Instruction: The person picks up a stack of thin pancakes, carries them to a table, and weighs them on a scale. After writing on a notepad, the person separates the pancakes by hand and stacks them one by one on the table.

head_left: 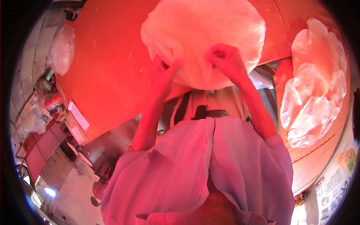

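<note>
A large, round, thin pale sheet (210, 26), which looks like flatbread or rolled-out dough, lies spread in front of me, with soft folds in its nearer part. My left hand (165, 71) is at its lower left edge, fingers bent round that edge with a dark gap by the thumb. Over the nearer right part of the same sheet, my right hand (224, 60) has its fingers curled in and pressed together on the surface. The sheet's near edge hangs towards my belt. Both hands' fingertips are partly hidden.
Beneath lies a red-lit table (108, 67). More crumpled thin sheets (315, 86) lie in a pile on the right. A clear plastic bag (63, 48) sits at the far left, near packets and clutter (50, 99). A printed banner (337, 180) is at lower right.
</note>
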Demonstrator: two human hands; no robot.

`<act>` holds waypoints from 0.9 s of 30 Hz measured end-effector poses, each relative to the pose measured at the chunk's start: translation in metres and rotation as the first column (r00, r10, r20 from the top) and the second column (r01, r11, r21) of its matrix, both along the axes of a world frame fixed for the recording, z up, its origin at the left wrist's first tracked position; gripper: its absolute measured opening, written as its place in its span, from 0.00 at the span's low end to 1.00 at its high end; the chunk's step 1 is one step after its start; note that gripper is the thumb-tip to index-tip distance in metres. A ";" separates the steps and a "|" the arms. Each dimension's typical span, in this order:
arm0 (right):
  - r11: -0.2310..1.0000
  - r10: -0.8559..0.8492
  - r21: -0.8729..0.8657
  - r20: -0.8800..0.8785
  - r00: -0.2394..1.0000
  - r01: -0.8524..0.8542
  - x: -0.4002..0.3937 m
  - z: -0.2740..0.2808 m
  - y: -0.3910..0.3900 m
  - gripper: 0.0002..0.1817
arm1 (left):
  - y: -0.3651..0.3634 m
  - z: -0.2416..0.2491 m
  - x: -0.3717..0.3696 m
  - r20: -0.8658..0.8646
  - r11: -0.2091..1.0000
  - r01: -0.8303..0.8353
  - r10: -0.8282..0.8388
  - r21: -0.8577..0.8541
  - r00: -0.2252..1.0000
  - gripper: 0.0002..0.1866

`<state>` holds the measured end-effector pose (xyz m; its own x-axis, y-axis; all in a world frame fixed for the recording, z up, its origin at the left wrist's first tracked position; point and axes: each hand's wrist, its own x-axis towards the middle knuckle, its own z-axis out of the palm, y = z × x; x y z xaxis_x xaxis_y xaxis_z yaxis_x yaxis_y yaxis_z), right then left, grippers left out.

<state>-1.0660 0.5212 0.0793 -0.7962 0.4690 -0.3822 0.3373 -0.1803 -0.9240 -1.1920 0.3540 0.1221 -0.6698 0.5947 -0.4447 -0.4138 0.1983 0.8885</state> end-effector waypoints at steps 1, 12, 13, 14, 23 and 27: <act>0.999 -0.045 -0.027 -0.029 0.999 0.045 0.000 0.001 0.003 0.07 | -0.002 -0.001 0.001 0.013 1.000 -0.018 0.018 -0.006 1.000 0.17; 0.944 0.200 0.301 -0.202 0.959 -0.133 -0.016 -0.004 0.003 0.10 | -0.028 -0.045 0.015 -0.136 0.977 -0.137 0.115 -0.161 0.984 0.18; 0.921 0.223 0.364 -0.206 0.953 -0.137 -0.017 0.002 0.006 0.09 | -0.013 -0.035 0.024 -0.073 0.978 -0.200 0.196 -0.059 0.978 0.17; 0.894 0.245 0.426 -0.210 0.947 -0.137 -0.018 0.010 0.009 0.08 | -0.021 -0.051 0.020 -0.141 0.966 -0.251 0.240 -0.068 0.961 0.18; 0.964 -0.267 -0.108 -0.347 0.899 0.244 0.105 0.094 0.266 0.05 | -0.020 -0.049 0.027 0.189 0.908 -0.411 0.390 0.083 0.901 0.24; 0.747 -0.658 -0.194 -0.360 0.662 0.636 0.202 0.103 0.347 0.08 | -0.054 -0.074 0.004 0.240 0.935 -0.354 0.337 0.034 0.911 0.28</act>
<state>-0.8639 0.8678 0.1826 -0.3803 0.9120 -0.1535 -0.2577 -0.2639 -0.9295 -1.1884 0.3000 0.0483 -0.7262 0.3815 -0.5720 -0.6360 -0.0566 0.7696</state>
